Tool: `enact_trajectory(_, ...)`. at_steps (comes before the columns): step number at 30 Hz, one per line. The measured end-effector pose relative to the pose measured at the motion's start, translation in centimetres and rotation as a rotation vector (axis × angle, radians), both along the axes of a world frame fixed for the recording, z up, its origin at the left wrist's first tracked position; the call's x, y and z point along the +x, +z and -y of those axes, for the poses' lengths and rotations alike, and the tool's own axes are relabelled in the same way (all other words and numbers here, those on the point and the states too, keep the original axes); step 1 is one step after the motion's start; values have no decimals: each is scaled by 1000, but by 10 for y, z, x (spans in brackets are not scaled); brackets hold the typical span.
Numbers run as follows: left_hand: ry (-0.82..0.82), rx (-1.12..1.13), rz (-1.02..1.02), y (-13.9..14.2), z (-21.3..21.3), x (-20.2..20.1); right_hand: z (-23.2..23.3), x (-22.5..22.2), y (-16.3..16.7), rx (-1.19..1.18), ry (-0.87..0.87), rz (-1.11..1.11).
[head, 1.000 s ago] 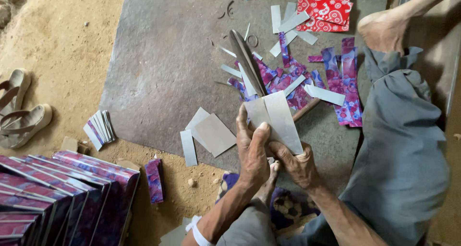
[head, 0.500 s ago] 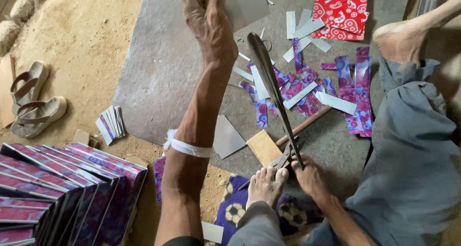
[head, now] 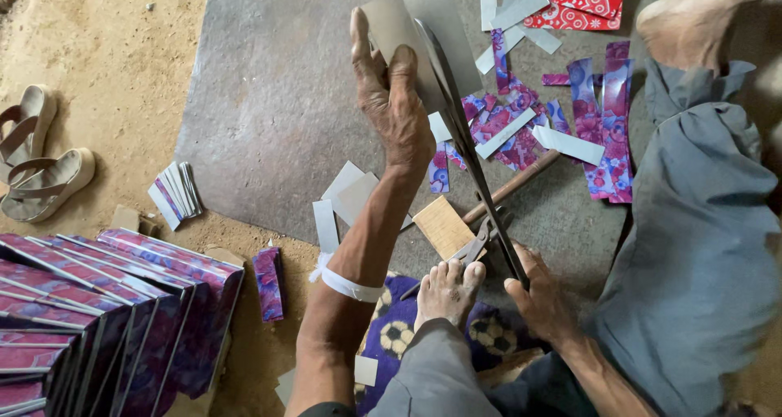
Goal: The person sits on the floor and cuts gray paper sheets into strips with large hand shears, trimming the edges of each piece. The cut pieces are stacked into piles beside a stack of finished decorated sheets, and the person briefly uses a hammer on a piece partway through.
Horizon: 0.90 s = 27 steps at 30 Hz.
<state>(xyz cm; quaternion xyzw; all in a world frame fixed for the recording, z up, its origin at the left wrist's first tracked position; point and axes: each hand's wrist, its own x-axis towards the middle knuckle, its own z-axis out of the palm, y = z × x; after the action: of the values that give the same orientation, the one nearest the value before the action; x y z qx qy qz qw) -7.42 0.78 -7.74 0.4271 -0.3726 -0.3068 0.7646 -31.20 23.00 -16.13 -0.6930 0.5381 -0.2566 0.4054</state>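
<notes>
Fingers of left hand (head: 397,107) grip grey card sheet (head: 423,26); right hand (head: 542,299) clasps shear handle (head: 511,262). Step: feeding blade (head: 456,116). Next needs alignment.

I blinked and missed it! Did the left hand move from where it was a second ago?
Yes. The left hand was low beside the right hand; now it is raised far forward over the grey mat, its fingers gripping a grey card sheet.

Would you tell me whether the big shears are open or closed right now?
Open: the upper blade is raised by the right hand, and the left hand feeds grey card beneath it.
</notes>
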Motion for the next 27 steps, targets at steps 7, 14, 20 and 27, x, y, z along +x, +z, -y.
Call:
enact_trajectory(7, -31, -57, 9, 2, -1, 1, 10, 6, -20, 177, -103, 56)
enact_trajectory(14, -27, -49, 61, -1, -5, 1, 22, 20, -74, 73, -158, -38)
enact_trajectory(20, -6, -21, 101, 9, -5, 0, 26, 25, -77, 50, -179, -65)
enact_trajectory(27, 31, 170, 79, 23, -34, -15, 15, 10, -26, 29, -54, 54)
